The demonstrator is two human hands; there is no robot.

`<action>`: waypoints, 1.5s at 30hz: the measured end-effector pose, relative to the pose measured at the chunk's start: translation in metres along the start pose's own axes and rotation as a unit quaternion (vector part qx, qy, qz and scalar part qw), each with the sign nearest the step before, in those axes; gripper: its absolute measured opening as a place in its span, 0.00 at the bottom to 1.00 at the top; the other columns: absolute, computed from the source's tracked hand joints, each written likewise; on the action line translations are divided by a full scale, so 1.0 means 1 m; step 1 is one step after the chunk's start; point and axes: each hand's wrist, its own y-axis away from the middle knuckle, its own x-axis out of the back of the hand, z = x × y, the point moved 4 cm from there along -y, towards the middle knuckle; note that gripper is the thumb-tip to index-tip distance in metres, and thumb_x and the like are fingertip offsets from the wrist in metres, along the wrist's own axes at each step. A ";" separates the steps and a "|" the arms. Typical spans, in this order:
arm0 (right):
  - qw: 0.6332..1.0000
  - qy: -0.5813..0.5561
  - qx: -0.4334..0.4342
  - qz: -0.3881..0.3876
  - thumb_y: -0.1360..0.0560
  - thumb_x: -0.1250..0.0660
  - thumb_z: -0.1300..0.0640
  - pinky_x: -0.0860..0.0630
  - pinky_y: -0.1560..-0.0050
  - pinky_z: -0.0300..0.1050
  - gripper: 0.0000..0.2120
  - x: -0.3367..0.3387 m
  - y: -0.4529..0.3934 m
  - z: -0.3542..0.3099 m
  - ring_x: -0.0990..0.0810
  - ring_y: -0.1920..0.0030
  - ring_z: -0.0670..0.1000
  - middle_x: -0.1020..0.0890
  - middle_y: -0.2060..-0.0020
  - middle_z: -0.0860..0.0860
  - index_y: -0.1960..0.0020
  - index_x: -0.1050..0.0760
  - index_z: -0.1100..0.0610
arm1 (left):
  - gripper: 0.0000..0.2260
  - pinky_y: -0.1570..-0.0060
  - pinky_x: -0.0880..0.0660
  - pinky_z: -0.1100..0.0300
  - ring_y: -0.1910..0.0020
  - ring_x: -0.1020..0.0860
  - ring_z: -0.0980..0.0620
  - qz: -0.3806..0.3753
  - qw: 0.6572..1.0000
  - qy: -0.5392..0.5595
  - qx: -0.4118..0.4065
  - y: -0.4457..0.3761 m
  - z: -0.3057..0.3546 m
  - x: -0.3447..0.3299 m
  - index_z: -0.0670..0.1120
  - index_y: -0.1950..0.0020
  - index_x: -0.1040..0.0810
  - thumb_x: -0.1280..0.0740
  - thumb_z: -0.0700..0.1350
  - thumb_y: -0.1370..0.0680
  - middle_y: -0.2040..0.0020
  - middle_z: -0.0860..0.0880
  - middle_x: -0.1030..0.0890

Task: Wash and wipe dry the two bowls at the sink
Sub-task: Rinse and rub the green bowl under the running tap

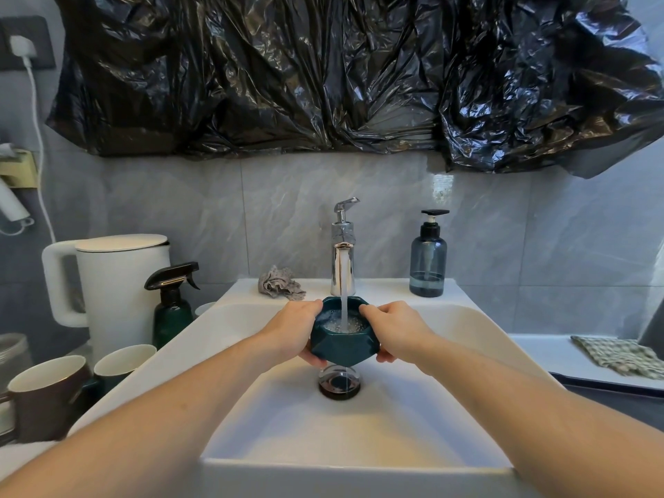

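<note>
Rinsing goes best with the dark teal faceted ceramic bowl (340,345) kept level under the chrome tap (343,260) stream, over the white sink (359,425) drain. Left hand (300,334) and right hand (391,332) grip its sides; tilting slowly should limit splashing.

We count one dark teal faceted bowl (341,345), two hands: left hand (298,332), right hand (395,330). One faucet (343,260), one soap dispenser (428,258), one spray bottle (173,303), one kettle (118,282), two mugs (46,393) (122,361), two cloths (280,283) (621,355).
</note>
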 end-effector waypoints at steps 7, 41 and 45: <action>1.000 0.003 -0.002 -0.007 0.15 0.45 0.43 0.25 0.72 0.36 0.21 -0.001 -0.001 0.001 0.20 0.69 0.50 0.16 0.56 0.55 0.42 0.21 0.57 | 0.18 0.52 0.16 0.34 0.53 0.12 0.35 -0.001 1.000 -0.012 -0.002 -0.002 -0.002 0.000 0.45 0.43 0.18 0.46 0.49 0.13 0.48 0.38 0.13; 0.997 -0.028 0.023 -0.062 0.15 0.48 0.40 0.21 0.63 0.41 0.25 -0.010 -0.004 0.001 0.18 0.63 0.53 0.17 0.45 0.59 0.34 0.25 0.57 | 0.17 0.53 0.17 0.33 0.57 0.14 0.29 0.041 0.993 -0.114 0.004 -0.011 -0.009 0.011 0.38 0.41 0.23 0.49 0.44 0.13 0.46 0.32 0.17; 0.996 -0.037 0.037 -0.072 0.16 0.46 0.40 0.20 0.63 0.40 0.23 -0.011 -0.003 0.000 0.17 0.65 0.51 0.17 0.45 0.57 0.34 0.24 0.54 | 0.18 0.53 0.16 0.37 0.60 0.14 0.30 0.052 0.993 -0.102 0.015 -0.014 -0.012 0.011 0.37 0.41 0.23 0.49 0.45 0.13 0.51 0.32 0.16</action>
